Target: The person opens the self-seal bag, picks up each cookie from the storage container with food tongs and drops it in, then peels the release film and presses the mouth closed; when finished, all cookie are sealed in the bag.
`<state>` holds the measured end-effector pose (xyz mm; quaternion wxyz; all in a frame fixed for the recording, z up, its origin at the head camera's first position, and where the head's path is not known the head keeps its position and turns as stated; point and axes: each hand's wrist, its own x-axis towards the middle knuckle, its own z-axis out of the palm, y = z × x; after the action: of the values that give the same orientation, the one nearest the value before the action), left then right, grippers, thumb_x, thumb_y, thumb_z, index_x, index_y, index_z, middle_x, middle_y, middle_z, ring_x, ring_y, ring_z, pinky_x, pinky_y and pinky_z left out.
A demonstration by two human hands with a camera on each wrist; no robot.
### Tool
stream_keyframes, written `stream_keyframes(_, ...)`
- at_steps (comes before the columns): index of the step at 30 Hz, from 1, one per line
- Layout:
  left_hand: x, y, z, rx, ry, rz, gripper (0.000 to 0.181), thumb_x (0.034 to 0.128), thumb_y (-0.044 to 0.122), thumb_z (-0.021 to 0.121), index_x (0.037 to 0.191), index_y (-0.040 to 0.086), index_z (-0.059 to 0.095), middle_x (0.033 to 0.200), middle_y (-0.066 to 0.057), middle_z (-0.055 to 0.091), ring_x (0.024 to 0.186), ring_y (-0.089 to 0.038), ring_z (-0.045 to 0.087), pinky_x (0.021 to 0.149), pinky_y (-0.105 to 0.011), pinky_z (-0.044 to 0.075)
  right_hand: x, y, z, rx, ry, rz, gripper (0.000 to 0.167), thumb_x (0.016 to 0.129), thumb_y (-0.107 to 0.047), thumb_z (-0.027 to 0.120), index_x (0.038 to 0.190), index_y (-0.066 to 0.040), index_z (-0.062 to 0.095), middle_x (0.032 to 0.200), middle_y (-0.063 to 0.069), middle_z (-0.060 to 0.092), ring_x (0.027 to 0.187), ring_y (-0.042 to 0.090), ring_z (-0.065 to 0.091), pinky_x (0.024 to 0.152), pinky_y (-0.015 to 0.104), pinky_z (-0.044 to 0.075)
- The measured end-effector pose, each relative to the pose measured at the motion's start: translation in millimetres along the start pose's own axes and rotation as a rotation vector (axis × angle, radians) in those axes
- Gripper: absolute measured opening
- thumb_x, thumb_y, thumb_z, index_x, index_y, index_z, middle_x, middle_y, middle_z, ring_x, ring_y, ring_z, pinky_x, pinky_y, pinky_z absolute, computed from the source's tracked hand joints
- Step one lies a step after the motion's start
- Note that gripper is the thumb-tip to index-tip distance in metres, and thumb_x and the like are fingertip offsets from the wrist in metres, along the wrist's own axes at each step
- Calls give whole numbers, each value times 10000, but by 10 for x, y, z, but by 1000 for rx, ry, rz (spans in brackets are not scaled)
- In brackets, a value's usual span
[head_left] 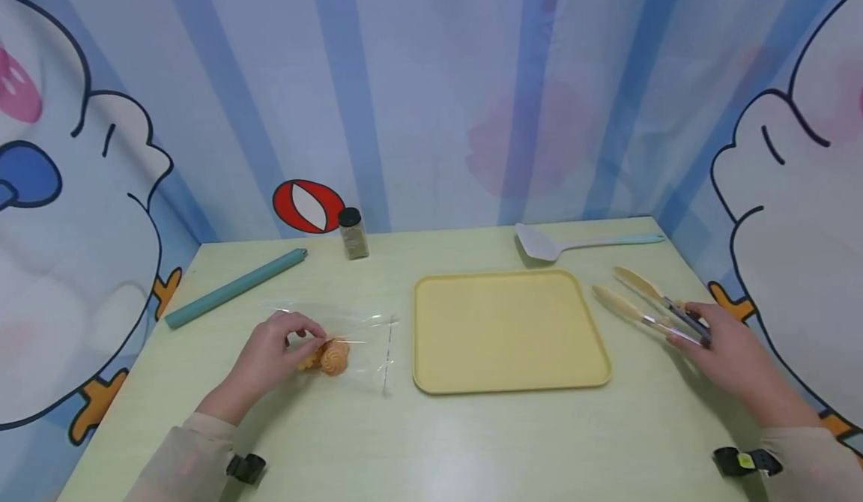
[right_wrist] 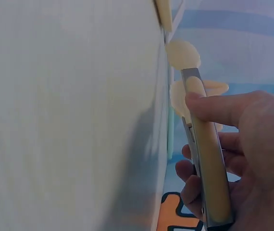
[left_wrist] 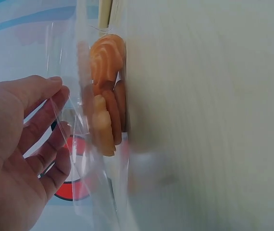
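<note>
On the table's left side lies a clear plastic bag (head_left: pixel 367 363) with several swirled golden cookies (head_left: pixel 334 357) inside. My left hand (head_left: pixel 273 348) pinches the bag's film between thumb and forefinger, just beside the cookies; the left wrist view shows the film (left_wrist: pixel 60 108) drawn up at the fingertips. At the right, my right hand (head_left: pixel 731 348) grips a pair of tongs (head_left: pixel 664 315) with cream tips and metal arms. Thumb on one arm and fingers round the other, seen in the right wrist view, where the tongs' arms (right_wrist: pixel 208 159) stand a little apart at the tips.
A yellow rectangular tray (head_left: pixel 509 333) lies between the hands. Behind it rests a spatula (head_left: pixel 539 244) with a pale blue handle. A green rolling pin-like stick (head_left: pixel 236 289) and a black-capped jar (head_left: pixel 353 234) stand or lie at the back left. Printed fabric walls border the table.
</note>
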<state>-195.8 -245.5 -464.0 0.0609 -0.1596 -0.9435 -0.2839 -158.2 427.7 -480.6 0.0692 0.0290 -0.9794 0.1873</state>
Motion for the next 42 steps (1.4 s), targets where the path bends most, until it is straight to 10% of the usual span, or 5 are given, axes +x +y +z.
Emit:
stream_keyframes(11,-13,-12,-9,-5,-2,-9,88,922,152,784,981,217,779,995,30,722,944,-198,570,758,-338,487,17,106,-16,-67,-112,101,958,952,-552,682,1432,215,368,1347,466,434,1166,607,494,911,706,435)
stream_keyframes(24,-30,23,-16,4,-6,-20,81,926,150,779,991,198,776,1021,6,732,975,-230,589,775,-359,495,44,177,-24,-67,-164,131,1122,819,-715,731,1450,152,400,1254,418,544,1030,522,604,720,583,509)
stream_keyframes(32,-29,30,-33,8,-1,-20,90,917,142,788,989,196,780,1022,5,741,969,-218,585,772,-349,494,32,4,-24,-146,16,68,1141,761,-738,766,1490,65,415,1402,447,413,1218,635,405,910,768,373)
stream_keyframes(42,8,19,-31,-7,-37,-56,94,930,185,783,1022,205,782,1051,12,741,988,-215,586,800,-366,500,143,-575,14,-95,139,-151,889,792,-533,848,1436,-12,524,1382,330,539,1255,560,463,972,713,368)
